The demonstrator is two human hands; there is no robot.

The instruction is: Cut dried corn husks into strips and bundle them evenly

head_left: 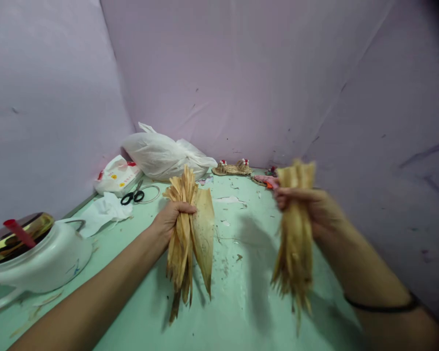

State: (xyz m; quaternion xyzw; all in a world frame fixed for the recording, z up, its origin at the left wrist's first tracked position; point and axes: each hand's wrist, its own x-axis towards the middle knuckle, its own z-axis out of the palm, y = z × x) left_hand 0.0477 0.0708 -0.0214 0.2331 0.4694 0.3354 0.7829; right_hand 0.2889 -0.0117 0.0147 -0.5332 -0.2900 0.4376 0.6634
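My left hand (173, 218) is closed round a bundle of dry, pale-yellow husks (181, 243), with one broad flat husk (205, 229) at its right side. The bundle hangs upright above the green table, its darker tips pointing down. On the right, my right hand (309, 204) grips a second bundle of dry husks (296, 243), slightly blurred, also with frayed ends hanging down. The two bundles are apart, and their shadows fall on the table.
Along the green table's (230, 287) left side are a white pot (58, 258), crumpled tissue (104, 212), black-handled scissors (132, 196), a tissue pack (117, 178) and a white plastic bag (164, 153). Woven pieces (232, 168) and a pink item (267, 181) lie near the back wall.
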